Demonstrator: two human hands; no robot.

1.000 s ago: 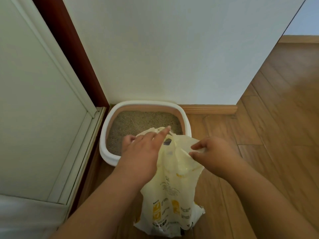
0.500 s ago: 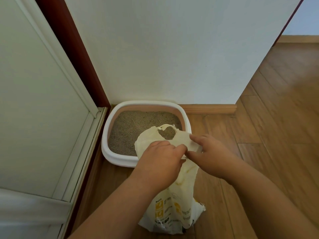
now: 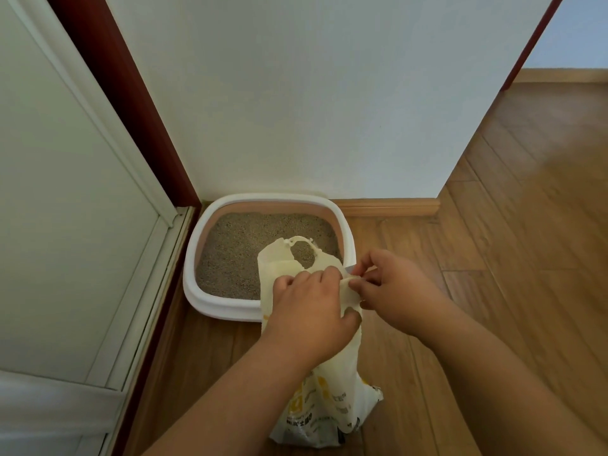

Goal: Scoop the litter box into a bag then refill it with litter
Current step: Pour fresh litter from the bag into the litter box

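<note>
A white-rimmed litter box (image 3: 210, 301) with pinkish inner walls sits on the floor in the wall corner, filled with grey-brown litter (image 3: 243, 251). In front of it stands a cream plastic bag (image 3: 332, 406) with yellow print, its top edge with a handle hole flopped over the box's near right corner. My left hand (image 3: 309, 311) grips the bag's bunched neck. My right hand (image 3: 391, 287) pinches the bag's top edge just to the right of the left hand's fingers. The bag's inside is hidden.
A white wall (image 3: 296, 93) rises right behind the box. A white door with a dark red frame (image 3: 131, 110) stands on the left. Wooden floor (image 3: 526, 225) stretches to the right and behind the bag.
My left hand went from reaching over the bag's mouth with straight fingers to gripping its neck. My right hand moved in closer and pinches the top edge. The bag's top has been drawn together.
</note>
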